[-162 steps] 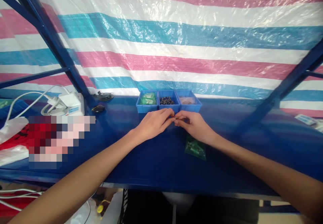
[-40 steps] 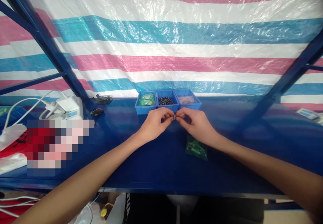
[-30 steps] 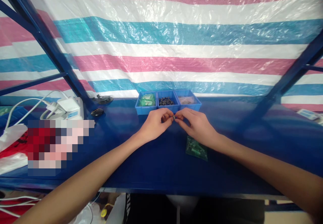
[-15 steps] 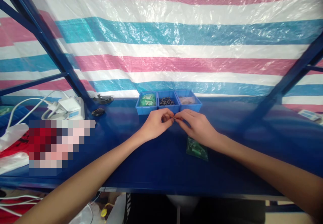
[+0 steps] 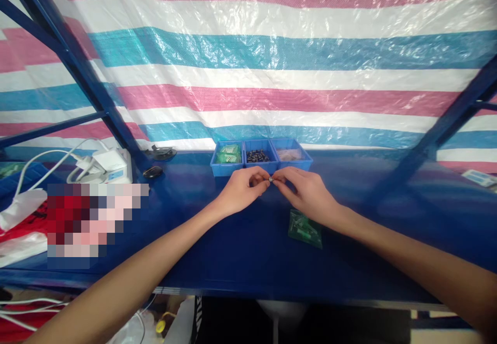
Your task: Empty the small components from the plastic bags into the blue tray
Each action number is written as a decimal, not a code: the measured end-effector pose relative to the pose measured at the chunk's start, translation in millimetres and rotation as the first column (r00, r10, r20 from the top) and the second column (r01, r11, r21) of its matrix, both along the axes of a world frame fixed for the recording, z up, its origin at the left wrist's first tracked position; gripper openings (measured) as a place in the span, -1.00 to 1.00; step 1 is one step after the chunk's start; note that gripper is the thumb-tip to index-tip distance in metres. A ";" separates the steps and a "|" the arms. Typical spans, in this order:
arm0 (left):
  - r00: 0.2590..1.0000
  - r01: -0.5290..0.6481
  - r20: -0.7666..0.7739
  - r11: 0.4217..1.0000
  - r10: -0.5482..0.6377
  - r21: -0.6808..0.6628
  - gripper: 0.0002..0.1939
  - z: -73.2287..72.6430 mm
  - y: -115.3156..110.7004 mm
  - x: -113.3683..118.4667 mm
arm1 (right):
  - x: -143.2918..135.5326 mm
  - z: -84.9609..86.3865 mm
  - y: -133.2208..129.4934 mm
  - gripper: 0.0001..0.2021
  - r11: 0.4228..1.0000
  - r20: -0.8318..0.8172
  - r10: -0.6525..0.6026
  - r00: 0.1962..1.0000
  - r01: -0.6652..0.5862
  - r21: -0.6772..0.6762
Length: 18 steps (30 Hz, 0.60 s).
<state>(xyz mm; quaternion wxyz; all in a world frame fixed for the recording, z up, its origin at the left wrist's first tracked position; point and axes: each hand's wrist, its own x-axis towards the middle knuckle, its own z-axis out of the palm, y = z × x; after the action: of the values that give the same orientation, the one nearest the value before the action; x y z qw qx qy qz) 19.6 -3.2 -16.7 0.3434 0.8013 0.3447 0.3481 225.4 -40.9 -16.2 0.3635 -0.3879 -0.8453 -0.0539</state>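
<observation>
My left hand [image 5: 245, 188] and my right hand [image 5: 303, 188] meet fingertip to fingertip above the blue table. Between them is a tiny metallic piece [image 5: 271, 179], pinched from both sides and too small to name. Just behind the hands stand three joined blue bins. The left bin [image 5: 226, 167] holds green packets, the middle bin [image 5: 259, 142] holds many small dark and silver cylindrical parts, and the right bin [image 5: 303, 160] holds clear plastic bags. Below my right hand, a green plastic packet [image 5: 305, 229] lies flat on the table.
To the left lie a black mouse-shaped object [image 5: 152, 172], a dark flat object [image 5: 163, 152] and a white power strip with plugs [image 5: 111, 168]. Blue metal posts [image 5: 79, 75] rise on both sides before a striped plastic sheet [image 5: 272, 101]. The table's front edge [image 5: 240, 291] is close.
Both hands stay at nearly the same place, fingertips still together. The small metallic piece shows a little more between them. The whole view has shifted slightly.
</observation>
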 end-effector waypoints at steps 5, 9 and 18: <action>1.000 -0.005 -0.002 1.000 0.005 -0.013 -0.82 0.8 -0.3 0.2 | -0.8 2.3 -1.2 -0.91 1.000 -0.012 0.014 1.000 -0.014 0.007; 1.000 -0.005 0.006 1.000 0.006 -0.013 -0.85 2.2 -1.7 0.4 | -3.4 5.5 -3.4 -0.93 0.997 -0.085 0.025 0.996 -0.032 -0.076; 1.000 -0.027 -0.006 0.999 0.028 0.016 -0.90 1.3 -3.0 0.5 | -7.5 7.6 -4.7 -0.92 0.978 -0.182 0.000 0.983 -0.039 -0.206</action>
<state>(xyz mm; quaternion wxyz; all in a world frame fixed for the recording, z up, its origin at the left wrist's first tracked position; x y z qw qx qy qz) 20.2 -6.2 -15.4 0.3309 0.8004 0.3540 0.3529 217.9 -45.6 -8.6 0.3968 -0.4188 -0.8134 0.0740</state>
